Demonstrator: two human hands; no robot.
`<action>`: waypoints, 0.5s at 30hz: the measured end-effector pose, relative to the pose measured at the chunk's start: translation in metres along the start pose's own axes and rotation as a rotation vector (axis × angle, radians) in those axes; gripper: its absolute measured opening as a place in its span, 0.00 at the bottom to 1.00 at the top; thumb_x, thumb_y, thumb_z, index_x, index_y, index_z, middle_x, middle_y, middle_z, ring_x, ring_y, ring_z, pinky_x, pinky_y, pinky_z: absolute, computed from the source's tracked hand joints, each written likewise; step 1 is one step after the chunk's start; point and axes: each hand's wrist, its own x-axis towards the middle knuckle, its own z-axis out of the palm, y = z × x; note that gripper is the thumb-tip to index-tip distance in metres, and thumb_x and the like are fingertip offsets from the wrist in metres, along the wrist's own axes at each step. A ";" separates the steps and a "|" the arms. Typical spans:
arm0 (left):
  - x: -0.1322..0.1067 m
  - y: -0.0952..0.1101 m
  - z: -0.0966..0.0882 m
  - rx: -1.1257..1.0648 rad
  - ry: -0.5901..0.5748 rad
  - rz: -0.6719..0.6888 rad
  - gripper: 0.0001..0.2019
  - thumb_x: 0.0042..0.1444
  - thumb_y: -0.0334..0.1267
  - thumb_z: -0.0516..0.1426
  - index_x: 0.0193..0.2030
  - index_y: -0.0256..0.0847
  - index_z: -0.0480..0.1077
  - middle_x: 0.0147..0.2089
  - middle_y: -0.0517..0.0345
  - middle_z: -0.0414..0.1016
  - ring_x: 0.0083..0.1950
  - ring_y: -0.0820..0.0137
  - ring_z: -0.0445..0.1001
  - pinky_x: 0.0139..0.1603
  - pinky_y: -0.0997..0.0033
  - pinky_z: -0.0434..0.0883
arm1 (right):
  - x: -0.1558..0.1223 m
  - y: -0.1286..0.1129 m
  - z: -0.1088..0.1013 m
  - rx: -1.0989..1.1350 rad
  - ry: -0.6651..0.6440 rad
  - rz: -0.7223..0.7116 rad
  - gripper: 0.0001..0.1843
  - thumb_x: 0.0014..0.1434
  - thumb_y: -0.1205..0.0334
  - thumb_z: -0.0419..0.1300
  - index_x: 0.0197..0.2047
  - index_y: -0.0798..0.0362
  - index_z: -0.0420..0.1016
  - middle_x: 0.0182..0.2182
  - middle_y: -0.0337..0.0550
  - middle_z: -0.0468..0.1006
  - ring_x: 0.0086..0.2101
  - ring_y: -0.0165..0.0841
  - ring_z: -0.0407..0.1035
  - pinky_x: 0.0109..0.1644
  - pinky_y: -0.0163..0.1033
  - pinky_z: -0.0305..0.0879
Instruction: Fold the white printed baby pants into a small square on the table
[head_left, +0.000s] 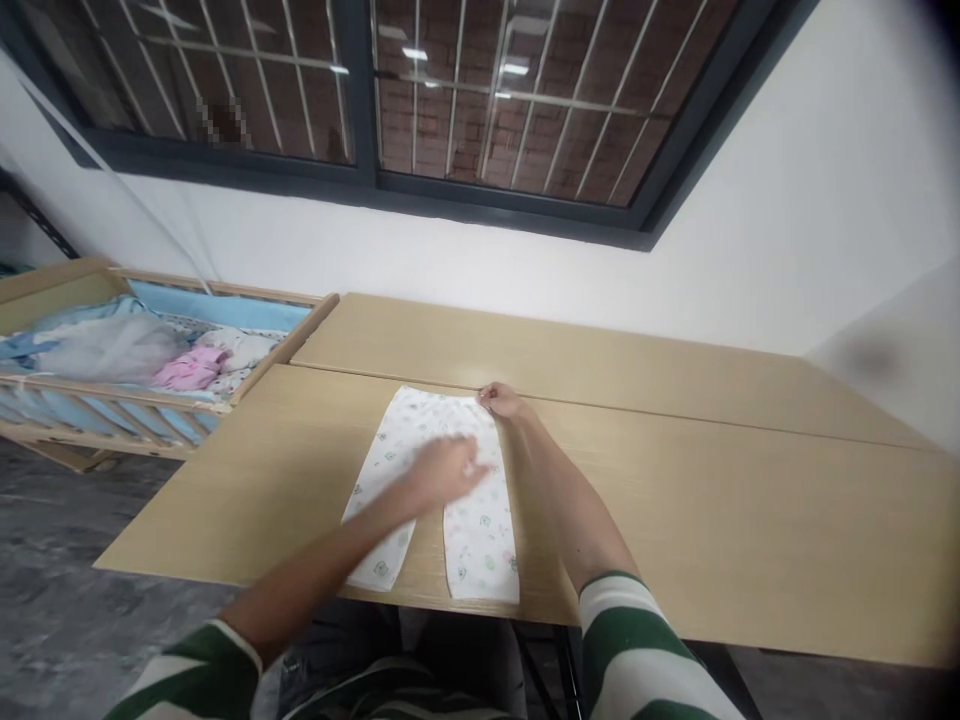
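A small pair of white printed pants lies flat on the wooden table, waistband away from me and both legs toward me. At the right corner of the waistband, my right hand pinches the fabric with closed fingers. Over the middle of the pants is my left hand, smeared by motion. Its fingers are too blurred to show whether they touch the cloth or hold anything.
The pale wooden table has a seam across its far part. To the left stands a wooden crib with blue lining, a pink cloth and a white net. A barred window is in the wall behind.
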 end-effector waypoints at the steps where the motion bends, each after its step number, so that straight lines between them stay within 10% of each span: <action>1: -0.014 0.017 0.014 -0.016 -0.059 0.048 0.22 0.63 0.60 0.53 0.39 0.43 0.74 0.38 0.52 0.79 0.39 0.60 0.77 0.43 0.61 0.70 | 0.000 -0.001 -0.001 0.015 -0.021 0.008 0.09 0.48 0.68 0.69 0.30 0.56 0.72 0.24 0.38 0.74 0.26 0.29 0.66 0.32 0.33 0.62; 7: -0.056 0.065 0.078 0.086 -0.326 0.141 0.28 0.58 0.62 0.52 0.39 0.37 0.78 0.39 0.36 0.80 0.42 0.44 0.79 0.42 0.47 0.72 | -0.008 -0.002 -0.002 0.055 -0.051 0.029 0.08 0.52 0.67 0.68 0.35 0.56 0.73 0.27 0.39 0.74 0.28 0.28 0.67 0.36 0.34 0.64; 15: -0.059 0.065 0.072 0.015 -0.341 0.126 0.13 0.53 0.45 0.58 0.34 0.37 0.78 0.37 0.36 0.81 0.42 0.44 0.80 0.44 0.45 0.72 | -0.019 -0.009 0.002 0.047 0.022 0.035 0.11 0.51 0.66 0.69 0.37 0.54 0.73 0.25 0.35 0.71 0.28 0.29 0.66 0.36 0.34 0.64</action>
